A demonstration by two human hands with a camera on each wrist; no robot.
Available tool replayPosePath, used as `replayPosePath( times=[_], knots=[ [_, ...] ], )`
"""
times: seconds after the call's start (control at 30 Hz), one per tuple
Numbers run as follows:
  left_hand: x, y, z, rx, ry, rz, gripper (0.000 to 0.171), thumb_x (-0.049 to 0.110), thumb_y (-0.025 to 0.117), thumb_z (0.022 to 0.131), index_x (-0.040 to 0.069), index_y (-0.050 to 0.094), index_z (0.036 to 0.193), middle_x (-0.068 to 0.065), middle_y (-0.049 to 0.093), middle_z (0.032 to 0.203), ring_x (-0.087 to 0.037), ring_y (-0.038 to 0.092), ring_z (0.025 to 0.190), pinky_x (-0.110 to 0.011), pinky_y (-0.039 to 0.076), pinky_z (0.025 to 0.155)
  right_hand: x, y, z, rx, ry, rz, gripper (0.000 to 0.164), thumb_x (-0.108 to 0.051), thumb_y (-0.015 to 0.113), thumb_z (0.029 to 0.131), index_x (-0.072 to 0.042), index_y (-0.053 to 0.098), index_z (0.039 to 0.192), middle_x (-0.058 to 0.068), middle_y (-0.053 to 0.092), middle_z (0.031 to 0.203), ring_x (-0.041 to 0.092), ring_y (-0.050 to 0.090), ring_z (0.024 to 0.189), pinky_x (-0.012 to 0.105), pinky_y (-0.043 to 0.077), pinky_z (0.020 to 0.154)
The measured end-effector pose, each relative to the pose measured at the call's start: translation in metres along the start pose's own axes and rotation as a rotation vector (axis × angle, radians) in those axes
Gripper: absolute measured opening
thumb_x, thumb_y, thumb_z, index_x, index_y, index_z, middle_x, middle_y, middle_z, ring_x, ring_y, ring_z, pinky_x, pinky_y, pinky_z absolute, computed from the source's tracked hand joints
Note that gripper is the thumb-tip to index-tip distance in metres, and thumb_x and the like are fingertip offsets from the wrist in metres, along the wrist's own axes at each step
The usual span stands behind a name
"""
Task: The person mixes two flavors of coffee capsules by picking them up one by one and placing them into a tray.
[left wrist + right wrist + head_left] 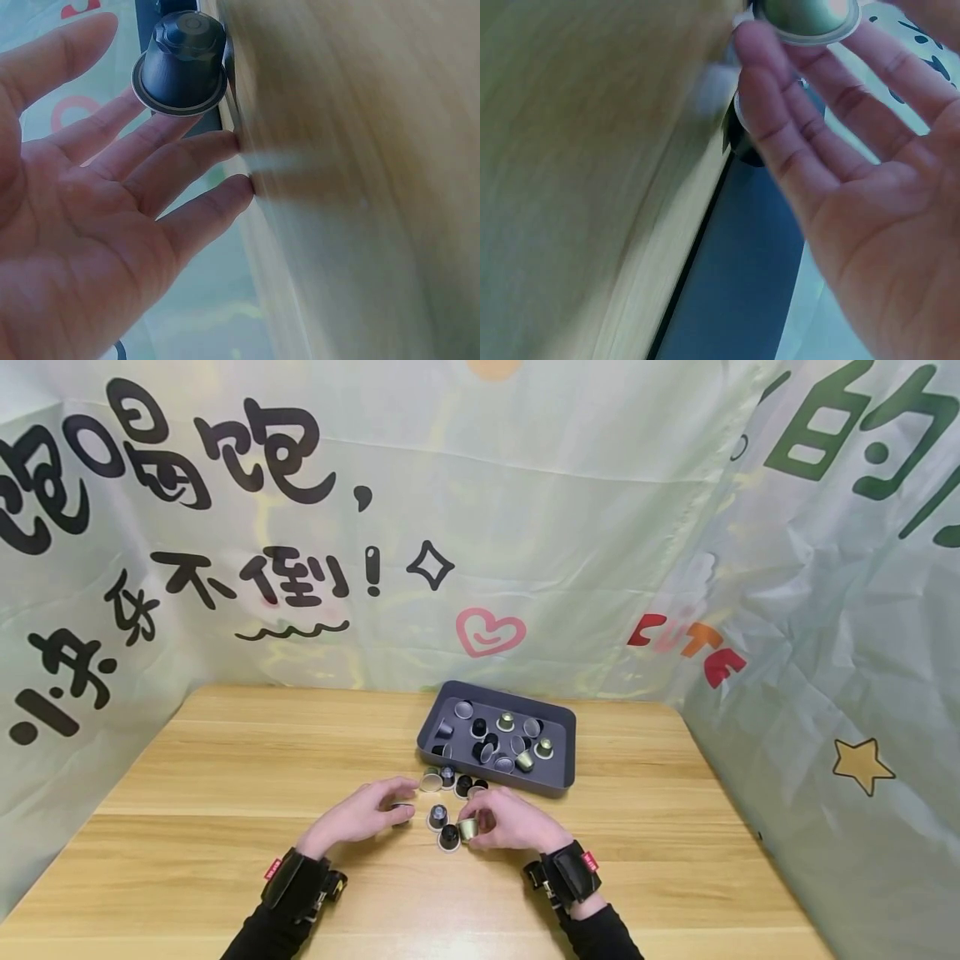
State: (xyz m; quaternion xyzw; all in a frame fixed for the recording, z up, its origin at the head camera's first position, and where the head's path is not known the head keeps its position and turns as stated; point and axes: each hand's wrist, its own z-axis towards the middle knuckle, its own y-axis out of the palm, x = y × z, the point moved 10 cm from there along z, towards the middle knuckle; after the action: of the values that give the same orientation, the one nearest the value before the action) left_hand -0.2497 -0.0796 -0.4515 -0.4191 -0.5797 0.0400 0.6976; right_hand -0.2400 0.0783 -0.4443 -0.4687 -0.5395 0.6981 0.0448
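My right hand (pixel 517 820) pinches a pale green coffee capsule (pixel 468 830) just above the table. In the right wrist view that green capsule (pixel 810 16) shows at the top edge, by the fingertips. My left hand (pixel 365 812) is spread low over the table, thumb apart from the fingers. A capsule (pixel 402 814) lies partly hidden beneath its fingertips. The left wrist view has a dark capsule (pixel 184 64) in front of the extended fingers. Between the hands stand a dark grey capsule (pixel 437 816) and a black capsule (pixel 448 837).
Behind the hands is a dark grey tray (pixel 558 783) holding several green, black and grey capsules, some upright and some tipped. Several more capsules, among them a black one (pixel 464 786), lie along its front edge. A printed cloth (pixel 585 568) hangs round the wooden table (pixel 247 760).
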Motion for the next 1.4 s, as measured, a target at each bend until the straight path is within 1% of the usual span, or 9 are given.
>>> replayPosePath(
  times=[0.2, 0.47, 0.67, 0.77, 0.83, 0.97, 1.07, 1.23, 1.4],
  knots=[
    [0.001, 0.000, 0.000, -0.001, 0.004, 0.002, 0.049, 0.023, 0.059, 0.101, -0.003, 0.050, 0.141, -0.027, 0.061, 0.136, -0.043, 0.059, 0.125, -0.062, 0.046, 0.109, -0.003, -0.006, -0.002, 0.028, -0.020, 0.057, 0.027, -0.006, 0.079, 0.077, -0.009, 0.075, 0.104, 0.000, 0.069, 0.092, 0.010, 0.065, 0.077, 0.016, 0.057, 0.069],
    [0.000, 0.001, 0.001, -0.001, 0.009, 0.010, 0.049, 0.024, 0.060, 0.101, -0.002, 0.050, 0.141, -0.026, 0.061, 0.136, -0.042, 0.059, 0.126, -0.062, 0.045, 0.109, -0.002, -0.025, -0.007, 0.147, -0.062, 0.060, 0.021, -0.011, 0.075, 0.081, -0.014, 0.075, 0.101, -0.005, 0.073, 0.092, 0.002, 0.063, 0.078, 0.017, 0.057, 0.072],
    [0.001, 0.000, 0.002, -0.001, 0.014, 0.013, 0.050, 0.024, 0.059, 0.101, -0.004, 0.049, 0.141, -0.026, 0.061, 0.136, -0.042, 0.059, 0.126, -0.062, 0.044, 0.110, 0.001, -0.051, -0.017, 0.327, -0.075, 0.031, 0.022, -0.013, 0.079, 0.082, -0.013, 0.074, 0.104, -0.004, 0.070, 0.090, 0.008, 0.062, 0.080, 0.022, 0.058, 0.073],
    [0.001, 0.001, 0.002, -0.005, 0.016, 0.011, 0.051, 0.025, 0.059, 0.101, -0.004, 0.049, 0.141, -0.026, 0.061, 0.136, -0.042, 0.059, 0.126, -0.062, 0.044, 0.110, 0.005, -0.069, -0.025, 0.467, -0.069, 0.019, 0.026, -0.013, 0.080, 0.082, -0.011, 0.074, 0.106, -0.002, 0.071, 0.093, 0.011, 0.064, 0.082, 0.025, 0.060, 0.076],
    [0.001, 0.001, 0.002, -0.007, 0.020, 0.012, 0.052, 0.026, 0.060, 0.101, -0.004, 0.049, 0.141, -0.026, 0.061, 0.136, -0.042, 0.060, 0.126, -0.062, 0.045, 0.109, 0.009, -0.082, -0.033, 0.583, -0.060, 0.003, 0.027, -0.013, 0.082, 0.081, -0.009, 0.074, 0.107, 0.001, 0.072, 0.093, 0.017, 0.066, 0.083, 0.027, 0.059, 0.076],
    [0.000, 0.001, 0.002, -0.007, 0.021, 0.006, 0.052, 0.026, 0.060, 0.100, -0.003, 0.049, 0.142, -0.026, 0.061, 0.136, -0.042, 0.060, 0.125, -0.062, 0.046, 0.109, 0.022, -0.104, -0.048, 0.789, 0.004, -0.040, 0.028, -0.013, 0.083, 0.080, -0.006, 0.074, 0.106, 0.006, 0.071, 0.091, 0.030, 0.068, 0.085, 0.035, 0.058, 0.077],
    [0.000, 0.002, 0.002, -0.006, 0.019, 0.004, 0.051, 0.025, 0.060, 0.101, -0.003, 0.049, 0.142, -0.026, 0.061, 0.136, -0.042, 0.060, 0.125, -0.061, 0.046, 0.109, 0.036, -0.112, -0.058, 0.869, 0.084, -0.061, 0.028, -0.012, 0.083, 0.081, -0.004, 0.074, 0.105, 0.010, 0.070, 0.091, 0.033, 0.067, 0.087, 0.036, 0.055, 0.079],
    [0.004, 0.000, 0.001, 0.020, 0.025, 0.038, 0.050, 0.023, 0.059, 0.101, -0.003, 0.049, 0.142, -0.026, 0.061, 0.136, -0.043, 0.060, 0.125, -0.061, 0.046, 0.109, 0.055, -0.117, -0.067, 0.909, 0.196, -0.117, 0.025, -0.011, 0.081, 0.083, -0.001, 0.074, 0.106, 0.015, 0.070, 0.092, 0.032, 0.066, 0.086, 0.036, 0.053, 0.078],
    [0.010, -0.002, 0.001, 0.069, 0.022, 0.079, 0.049, 0.020, 0.060, 0.100, -0.001, 0.049, 0.143, -0.024, 0.060, 0.139, -0.042, 0.058, 0.129, -0.060, 0.045, 0.111, 0.065, -0.116, -0.070, 0.907, 0.262, -0.186, 0.024, -0.014, 0.080, 0.085, -0.002, 0.074, 0.104, 0.016, 0.070, 0.090, 0.035, 0.065, 0.086, 0.042, 0.050, 0.075]
  ],
)
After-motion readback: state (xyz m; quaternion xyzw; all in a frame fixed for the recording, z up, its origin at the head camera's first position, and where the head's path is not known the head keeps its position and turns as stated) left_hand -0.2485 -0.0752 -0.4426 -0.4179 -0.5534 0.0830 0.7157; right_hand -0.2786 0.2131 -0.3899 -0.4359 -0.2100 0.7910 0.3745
